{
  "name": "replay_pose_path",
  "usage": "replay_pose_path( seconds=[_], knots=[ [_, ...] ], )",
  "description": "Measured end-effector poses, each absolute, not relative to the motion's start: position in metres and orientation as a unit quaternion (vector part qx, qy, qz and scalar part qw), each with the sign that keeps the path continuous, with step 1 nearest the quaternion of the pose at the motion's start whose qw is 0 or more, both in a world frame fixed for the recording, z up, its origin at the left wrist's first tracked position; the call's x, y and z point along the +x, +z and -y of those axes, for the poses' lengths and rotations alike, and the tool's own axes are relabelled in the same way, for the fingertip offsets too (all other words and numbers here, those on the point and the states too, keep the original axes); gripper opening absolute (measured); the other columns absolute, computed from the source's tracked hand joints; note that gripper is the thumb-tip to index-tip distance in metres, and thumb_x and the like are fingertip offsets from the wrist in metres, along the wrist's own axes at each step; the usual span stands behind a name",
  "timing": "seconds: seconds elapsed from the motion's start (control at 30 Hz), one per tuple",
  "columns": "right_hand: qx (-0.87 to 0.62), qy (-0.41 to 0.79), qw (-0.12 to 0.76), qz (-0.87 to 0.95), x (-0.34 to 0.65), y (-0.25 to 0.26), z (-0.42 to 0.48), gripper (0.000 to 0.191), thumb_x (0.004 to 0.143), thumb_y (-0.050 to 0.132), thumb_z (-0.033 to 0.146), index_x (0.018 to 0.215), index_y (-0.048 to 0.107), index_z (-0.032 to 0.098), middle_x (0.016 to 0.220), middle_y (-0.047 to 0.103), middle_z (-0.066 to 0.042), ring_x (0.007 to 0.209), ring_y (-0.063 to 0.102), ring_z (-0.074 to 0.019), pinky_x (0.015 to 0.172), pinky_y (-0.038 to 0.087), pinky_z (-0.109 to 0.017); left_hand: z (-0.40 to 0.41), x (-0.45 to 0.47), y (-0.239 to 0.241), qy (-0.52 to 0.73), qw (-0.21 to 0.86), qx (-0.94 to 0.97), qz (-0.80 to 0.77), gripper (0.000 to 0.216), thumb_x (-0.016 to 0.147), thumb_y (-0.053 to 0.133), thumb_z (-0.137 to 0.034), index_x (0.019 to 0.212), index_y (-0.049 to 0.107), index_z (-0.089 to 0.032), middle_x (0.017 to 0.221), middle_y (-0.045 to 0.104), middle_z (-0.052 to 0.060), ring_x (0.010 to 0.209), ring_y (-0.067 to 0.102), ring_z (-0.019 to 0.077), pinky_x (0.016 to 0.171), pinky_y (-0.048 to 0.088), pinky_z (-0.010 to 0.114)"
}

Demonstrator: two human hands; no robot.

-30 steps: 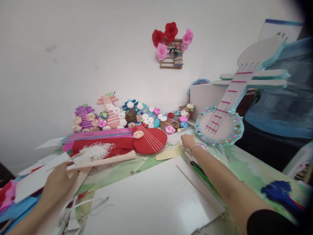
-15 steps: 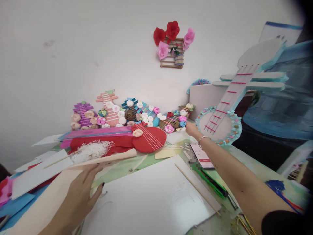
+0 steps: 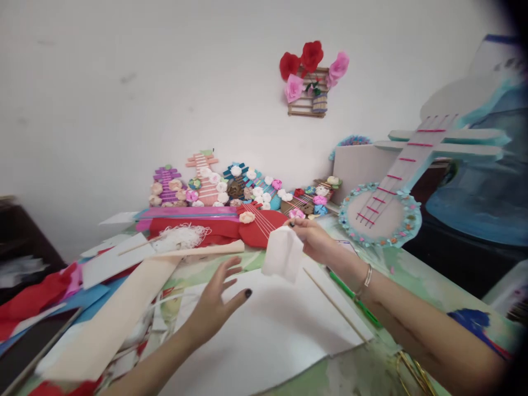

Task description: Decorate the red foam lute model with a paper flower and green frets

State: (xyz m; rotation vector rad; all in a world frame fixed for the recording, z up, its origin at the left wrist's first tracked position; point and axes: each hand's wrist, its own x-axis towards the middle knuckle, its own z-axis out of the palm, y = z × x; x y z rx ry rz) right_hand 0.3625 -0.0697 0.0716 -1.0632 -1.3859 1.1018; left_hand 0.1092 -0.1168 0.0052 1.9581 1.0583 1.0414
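Observation:
A small folded piece of white paper (image 3: 282, 254) hangs from the fingers of my right hand (image 3: 310, 237), which pinches its upper right edge. It is held above a white board (image 3: 264, 324) on the table. My left hand (image 3: 218, 300) hovers over the board's left side, fingers apart and holding nothing. A thin wooden stick (image 3: 334, 304) lies along the board's right part. Just behind the paper rests a red paper pipa (image 3: 258, 228) with white strings and a cream flower. The green cutter (image 3: 358, 302) is partly covered by my right forearm.
Several small flower-trimmed pipas (image 3: 206, 187) line the wall. A big pale blue instrument model (image 3: 377, 214) stands at right, before a water bottle (image 3: 466, 203). White string (image 3: 181, 237), a cream paper strip (image 3: 115, 319) and coloured sheets crowd the left. Gold wires (image 3: 412, 374) lie at front right.
My right hand has come back from the far row of pipas and now holds the folded white paper. My left hand has lifted and moved right, over the board. The view has shifted left.

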Motion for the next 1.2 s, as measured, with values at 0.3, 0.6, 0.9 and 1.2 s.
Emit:
replay_pose_path(
  seconds=[0.3,0.6,0.9,1.2],
  knots=[
    [-0.464,0.543,0.466,0.522,0.317,-0.002,0.13,0.02,0.071,0.059,0.034,0.082,0.059,0.017,0.071,0.062,-0.003,0.066,0.058,-0.0155,0.058,0.047,-0.027,0.127,0.13,-0.004,0.332,0.559,0.627,-0.429,0.05,0.063,0.068,-0.026,0.107,0.046,-0.017,0.085,0.066,0.006,0.07,0.064,0.0199,0.059,0.048,0.028],
    [-0.411,0.376,0.428,0.711,0.328,-0.028,0.127,0.067,0.055,0.069,0.013,0.12,0.052,0.021,0.124,0.053,-0.006,0.114,0.048,-0.0238,0.098,0.033,-0.037,0.113,0.112,-0.024,0.283,0.474,0.717,-0.426,0.035,0.071,0.056,-0.047,0.06,0.052,-0.014,0.056,0.048,-0.003,0.052,0.041,0.01,0.049,0.029,0.022],
    [-0.424,0.295,0.419,0.747,0.329,-0.044,0.121,0.034,0.073,0.051,0.015,0.102,0.066,0.022,0.106,0.067,-0.004,0.1,0.059,-0.0217,0.09,0.041,-0.035,0.112,0.113,-0.023,0.255,0.449,0.725,-0.455,0.045,0.073,0.049,-0.057,0.056,0.048,-0.016,0.052,0.042,-0.004,0.049,0.035,0.0097,0.047,0.025,0.022],
    [-0.49,0.277,0.411,0.717,0.329,-0.043,0.123,0.02,0.074,0.057,0.03,0.083,0.072,0.02,0.077,0.07,-0.002,0.075,0.061,-0.0198,0.07,0.045,-0.029,0.113,0.114,-0.024,0.251,0.345,0.784,-0.451,0.021,0.065,0.06,-0.034,0.068,0.066,-0.014,0.066,0.062,0.0,0.062,0.052,0.0162,0.057,0.036,0.023]
  ],
)
